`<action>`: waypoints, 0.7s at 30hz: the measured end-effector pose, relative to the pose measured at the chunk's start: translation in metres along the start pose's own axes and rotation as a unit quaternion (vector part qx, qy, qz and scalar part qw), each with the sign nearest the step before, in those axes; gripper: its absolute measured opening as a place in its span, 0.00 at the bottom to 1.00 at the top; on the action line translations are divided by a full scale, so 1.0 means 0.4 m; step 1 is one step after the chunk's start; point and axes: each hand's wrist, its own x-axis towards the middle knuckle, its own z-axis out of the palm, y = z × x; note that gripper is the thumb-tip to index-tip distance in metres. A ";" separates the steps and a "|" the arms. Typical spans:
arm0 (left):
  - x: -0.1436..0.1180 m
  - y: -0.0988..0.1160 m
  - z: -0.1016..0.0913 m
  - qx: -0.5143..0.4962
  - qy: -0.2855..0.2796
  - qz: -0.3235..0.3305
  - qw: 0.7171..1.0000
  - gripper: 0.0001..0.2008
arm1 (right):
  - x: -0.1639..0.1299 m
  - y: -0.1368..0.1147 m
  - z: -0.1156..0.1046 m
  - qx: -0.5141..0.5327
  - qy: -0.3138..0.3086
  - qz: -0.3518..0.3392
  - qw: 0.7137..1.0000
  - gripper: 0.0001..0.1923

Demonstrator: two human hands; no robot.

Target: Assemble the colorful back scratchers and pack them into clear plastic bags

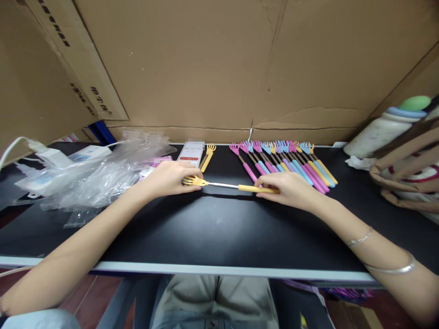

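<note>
A yellow back scratcher [222,185] with a claw-shaped head and a silver telescoping rod is held level above the black table. My left hand [171,178] is closed around its claw end, fingertips on the claw. Its yellow grip sits in my right hand [290,188], fingers closed on it. Part of the rod is drawn out between the two hands. Just behind my right hand lies a row of back scratchers [298,167] with pink, blue and yellow handles, claws toward the wall. Another yellow back scratcher [207,157] lies beyond my left hand.
A phone [190,153] showing a timer leans near the cardboard wall [206,68]. Crumpled clear plastic bags [103,173] and a white power strip [55,167] lie on the left. On the right stand a tilted white bottle [380,132] and a brown-handled bag [404,178].
</note>
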 end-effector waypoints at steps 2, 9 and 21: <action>0.000 -0.001 0.006 0.005 0.015 0.008 1.000 0.12 | -0.001 0.000 0.002 0.001 0.001 0.001 1.000 0.08; 0.005 0.019 0.014 0.007 0.059 0.033 0.998 0.13 | 0.006 -0.024 0.009 0.021 -0.008 0.013 1.000 0.12; 0.008 0.001 0.000 0.019 0.118 -0.057 0.991 0.23 | 0.001 -0.005 -0.019 0.102 0.037 0.028 0.994 0.18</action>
